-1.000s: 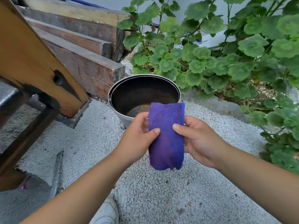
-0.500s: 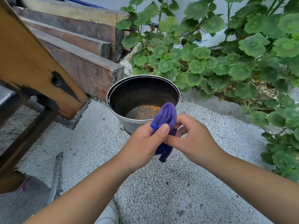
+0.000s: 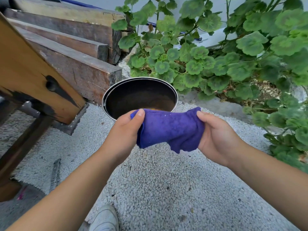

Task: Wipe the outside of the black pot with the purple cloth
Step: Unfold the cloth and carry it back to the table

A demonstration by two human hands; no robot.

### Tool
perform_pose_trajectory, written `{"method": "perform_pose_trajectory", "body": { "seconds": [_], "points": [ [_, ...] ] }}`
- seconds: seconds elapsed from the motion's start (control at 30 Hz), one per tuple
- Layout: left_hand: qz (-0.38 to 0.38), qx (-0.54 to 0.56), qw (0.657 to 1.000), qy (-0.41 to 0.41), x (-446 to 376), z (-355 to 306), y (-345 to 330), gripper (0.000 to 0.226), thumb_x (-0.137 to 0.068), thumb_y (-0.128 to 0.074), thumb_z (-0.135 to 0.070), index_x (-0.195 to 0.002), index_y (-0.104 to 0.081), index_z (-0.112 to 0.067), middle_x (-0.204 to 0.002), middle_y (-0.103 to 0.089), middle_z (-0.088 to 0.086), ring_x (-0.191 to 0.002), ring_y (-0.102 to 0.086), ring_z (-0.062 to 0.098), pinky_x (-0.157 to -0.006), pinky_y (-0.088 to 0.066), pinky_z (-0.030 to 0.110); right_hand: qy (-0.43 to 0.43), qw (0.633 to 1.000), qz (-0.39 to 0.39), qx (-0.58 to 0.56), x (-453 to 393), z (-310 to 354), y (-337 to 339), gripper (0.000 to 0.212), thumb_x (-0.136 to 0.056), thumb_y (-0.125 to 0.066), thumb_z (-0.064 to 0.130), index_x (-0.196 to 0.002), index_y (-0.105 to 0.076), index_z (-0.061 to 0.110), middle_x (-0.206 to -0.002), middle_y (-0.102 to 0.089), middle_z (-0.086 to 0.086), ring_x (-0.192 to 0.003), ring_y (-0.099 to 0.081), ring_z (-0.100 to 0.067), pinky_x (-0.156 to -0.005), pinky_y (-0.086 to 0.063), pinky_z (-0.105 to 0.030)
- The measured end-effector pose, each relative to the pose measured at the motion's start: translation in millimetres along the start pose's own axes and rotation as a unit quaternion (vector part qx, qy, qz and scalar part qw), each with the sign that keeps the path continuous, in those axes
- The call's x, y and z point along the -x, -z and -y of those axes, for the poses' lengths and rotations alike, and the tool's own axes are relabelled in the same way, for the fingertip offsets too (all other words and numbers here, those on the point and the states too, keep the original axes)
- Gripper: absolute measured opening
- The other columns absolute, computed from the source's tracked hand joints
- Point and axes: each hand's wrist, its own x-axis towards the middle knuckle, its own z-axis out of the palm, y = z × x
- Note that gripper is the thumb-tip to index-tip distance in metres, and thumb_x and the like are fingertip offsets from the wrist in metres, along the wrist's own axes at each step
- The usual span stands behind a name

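hands have parted, stretching the purple cloth (image 3: 168, 129) between left grip (image 3: 124, 132) and right grip (image 3: 216, 135), both pinching it.

No legible text, labels, brands, numbers or signs anywhere in the head view. Nothing printed on the purple cloth (image 3: 168, 129), the black pot (image 3: 140, 95) or the wooden beams (image 3: 70, 52). Pale object behind the plants (image 3: 215, 39) with small dark marks, too blurred to read.
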Motion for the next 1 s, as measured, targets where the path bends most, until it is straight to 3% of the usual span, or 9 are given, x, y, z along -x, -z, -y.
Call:
{"method": "perform_pose_trajectory", "body": {
  "seconds": [0.1, 0.13, 0.23, 0.33, 0.43, 0.53, 0.7, 0.93, 1.0],
  "points": [
    [0.035, 0.015, 0.999, 0.008, 3, 6, -6, 0.021, -0.089, -0.057, -0.037, -0.093, -0.074, -0.025, -0.097, -0.074, 0.005, -0.092, -0.068, 0.023, -0.085, -0.052, 0.043, 0.007, 0.995, 0.038, 0.094, 5, -4, 6, 0.023, -0.081, -0.069, 0.016, -0.098, -0.062, 0.001, -0.087, -0.069, -0.016, -0.079, -0.067, -0.024, -0.071, -0.055, -0.032],
    [0.040, 0.004, 0.999, 0.002, 4, 8, -7, 0.014, -0.081, -0.066, -0.034, -0.091, -0.072, -0.026, -0.092, -0.072, 0.002, -0.087, -0.066, 0.019, -0.080, -0.052, 0.038, 0.016, 0.993, 0.032, 0.116, 6, -6, 8, 0.020, -0.080, -0.070, 0.013, -0.096, -0.064, 0.003, -0.086, -0.070, -0.013, -0.079, -0.067, -0.021, -0.074, -0.054, -0.031],
    [0.013, -0.112, 0.993, -0.042, 6, 11, -7, 0.025, -0.070, -0.077, -0.023, -0.092, -0.068, -0.032, -0.086, -0.072, -0.013, -0.078, -0.066, 0.003, -0.066, -0.050, 0.016, 0.053, 0.991, -0.011, 0.123, 6, -6, 15, 0.019, -0.083, -0.066, 0.016, -0.098, -0.068, 0.004, -0.097, -0.074, -0.015, -0.089, -0.069, -0.023, -0.082, -0.055, -0.035],
    [-0.038, -0.106, 0.991, -0.077, 5, 6, -2, 0.031, -0.079, -0.075, -0.010, -0.086, -0.073, -0.040, -0.086, -0.075, -0.019, -0.078, -0.068, -0.004, -0.064, -0.049, 0.010, 0.113, 0.982, -0.048, 0.146, 6, -1, 20, 0.021, -0.087, -0.063, 0.017, -0.104, -0.069, 0.006, -0.105, -0.073, -0.018, -0.098, -0.069, -0.029, -0.088, -0.054, -0.044],
    [-0.070, -0.092, 0.988, -0.106, 2, 1, -3, 0.022, -0.084, -0.071, -0.006, -0.086, -0.070, -0.028, -0.078, -0.074, -0.015, -0.072, -0.065, -0.002, -0.065, -0.049, 0.012, 0.145, 0.974, -0.061, 0.163, 4, 5, 19, 0.010, -0.087, -0.067, 0.019, -0.094, -0.074, 0.016, -0.098, -0.075, -0.016, -0.088, -0.071, -0.029, -0.080, -0.056, -0.049],
    [-0.088, -0.117, 0.978, -0.146, 1, -14, -1, 0.012, -0.081, -0.061, -0.019, -0.089, -0.065, -0.027, -0.075, -0.070, -0.016, -0.071, -0.061, -0.005, -0.068, -0.047, 0.011, 0.178, 0.965, -0.060, 0.182, 1, 11, 13, 0.015, -0.085, -0.064, 0.025, -0.094, -0.075, 0.022, -0.099, -0.075, -0.012, -0.089, -0.071, -0.026, -0.077, -0.056, -0.044],
    [-0.118, -0.270, 0.929, -0.224, 0, -60, 3, 0.018, -0.089, -0.053, -0.024, -0.088, -0.062, -0.039, -0.074, -0.066, -0.032, -0.073, -0.057, -0.017, -0.065, -0.037, 0.001, 0.242, 0.946, -0.056, 0.206, 1, 37, -7, 0.018, -0.086, -0.065, 0.029, -0.100, -0.074, 0.021, -0.100, -0.076, -0.006, -0.093, -0.070, -0.020, -0.077, -0.055, -0.034],
    [-0.173, -0.220, 0.925, -0.258, 18, -147, -26, 0.033, -0.094, -0.048, -0.013, -0.086, -0.060, -0.042, -0.067, -0.062, -0.039, -0.065, -0.056, -0.021, -0.059, -0.039, -0.001, 0.263, 0.942, -0.083, 0.192, 34, 114, -56, 0.017, -0.079, -0.068, 0.037, -0.090, -0.077, 0.029, -0.091, -0.077, -0.001, -0.085, -0.071, -0.017, -0.072, -0.055, -0.033],
    [-0.202, -0.222, 0.920, -0.251, 30, -177, -31, 0.032, -0.094, -0.049, -0.017, -0.080, -0.059, -0.044, -0.055, -0.059, -0.031, -0.057, -0.052, -0.019, -0.054, -0.036, -0.001, 0.272, 0.937, -0.078, 0.204, 50, 143, -74, 0.016, -0.079, -0.067, 0.037, -0.090, -0.077, 0.028, -0.089, -0.077, -0.002, -0.083, -0.071, -0.017, -0.071, -0.055, -0.032]
  ]
}}
